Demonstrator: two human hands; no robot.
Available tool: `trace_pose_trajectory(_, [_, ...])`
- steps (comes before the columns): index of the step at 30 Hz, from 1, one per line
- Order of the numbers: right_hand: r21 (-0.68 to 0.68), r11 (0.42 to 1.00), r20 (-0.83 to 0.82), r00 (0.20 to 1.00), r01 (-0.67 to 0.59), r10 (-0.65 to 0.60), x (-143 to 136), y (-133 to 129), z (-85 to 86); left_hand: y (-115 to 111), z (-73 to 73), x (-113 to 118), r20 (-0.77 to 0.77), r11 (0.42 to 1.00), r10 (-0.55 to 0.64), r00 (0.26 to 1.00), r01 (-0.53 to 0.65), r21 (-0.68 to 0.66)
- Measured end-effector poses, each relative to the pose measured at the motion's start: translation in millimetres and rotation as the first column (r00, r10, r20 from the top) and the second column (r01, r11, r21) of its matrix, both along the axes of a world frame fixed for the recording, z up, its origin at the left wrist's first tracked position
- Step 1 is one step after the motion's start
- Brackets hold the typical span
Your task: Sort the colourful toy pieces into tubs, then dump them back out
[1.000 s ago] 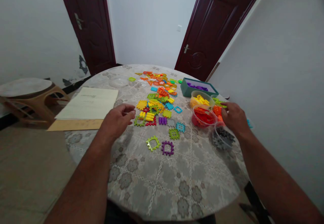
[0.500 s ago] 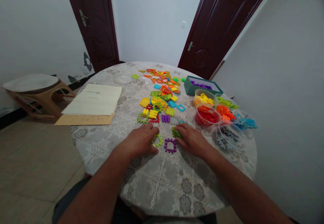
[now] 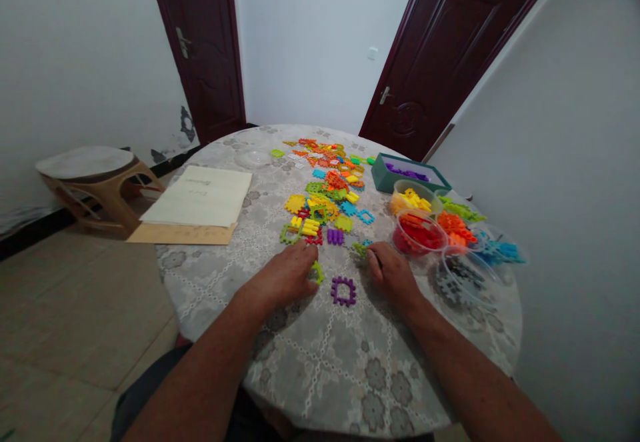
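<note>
My left hand (image 3: 293, 272) is closed on a lime-green toothed frame piece (image 3: 318, 273), partly hidden behind its fingers, low over the table. My right hand (image 3: 393, 270) pinches a green toothed piece (image 3: 359, 249) at its fingertips; much of that piece is covered. Between the hands, nearer to me, a purple square frame piece (image 3: 343, 291) lies flat on the cloth. Just beyond them are purple tube-like pieces (image 3: 335, 237), yellow tube-like pieces (image 3: 306, 227) and a yellow-green toothed plate (image 3: 344, 223).
Mixed building pieces (image 3: 333, 185) spread up the middle of the round table (image 3: 320, 375). On the right are a green box (image 3: 383, 174) of purple pieces and clear tubs, one holding red pieces (image 3: 419, 234). Papers (image 3: 197, 195) lie at left; a stool (image 3: 90, 162) stands beyond.
My right hand has moved slightly right and away from the purple frame, taking the green piece along. My left hand keeps its lime-green piece. The view has shifted a little.
</note>
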State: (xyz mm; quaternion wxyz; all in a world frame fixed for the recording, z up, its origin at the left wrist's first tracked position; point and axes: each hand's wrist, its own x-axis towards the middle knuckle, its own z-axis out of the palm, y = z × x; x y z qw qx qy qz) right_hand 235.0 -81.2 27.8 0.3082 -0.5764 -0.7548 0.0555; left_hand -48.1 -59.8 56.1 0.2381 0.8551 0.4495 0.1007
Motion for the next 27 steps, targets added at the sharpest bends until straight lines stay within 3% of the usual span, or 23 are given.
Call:
trace_pose_trajectory(2, [-0.041,0.996,-0.182,0.98,0.077,-0.083,-3,-4,3.2,2,0.3,2,0.055,1.0,0.024,0.998,-0.023,-0.009])
trace_pose_trajectory(4, [-0.171,0.981,-0.394,0.906,0.089,-0.151,-10,-9,5.3,5,-0.4,5,0.128,0.994,0.105,0.986,-0.101,-0.03])
trace_pose_trajectory(7, [-0.365,0.927,-0.64,0.746,-0.083,-0.185,-28,-17,4.5,10,-4.2,12,0.286,0.963,0.269,0.92,-0.247,-0.112])
trace_pose_trajectory(9, [-0.422,0.88,-0.731,0.656,-0.218,-0.188,-40,-19,1.4,13,-7.5,17,0.401,0.939,0.336,0.852,-0.268,-0.217])
trace_pose_trajectory(14, [-0.47,0.815,-0.803,0.547,-0.339,-0.235,-53,-17,-6.4,12,-9.9,27,0.511,0.878,0.42,0.75,-0.193,-0.438])
trace_pose_trajectory(18, [-0.444,0.84,-0.83,0.494,-0.31,-0.257,-50,-15,-6.2,9,-5.2,31,0.559,0.74,0.561,0.611,-0.066,-0.669])
trace_pose_trajectory(21, [-0.438,0.845,-0.844,0.463,-0.306,-0.269,-47,-13,-4.0,7,-1.1,33,0.561,0.674,0.635,0.531,-0.027,-0.738])
trace_pose_trajectory(27, [-0.439,0.809,-0.864,0.431,-0.391,-0.261,-47,-11,-2.5,3,-1.1,37,0.58,0.678,0.601,0.551,0.034,-0.734])
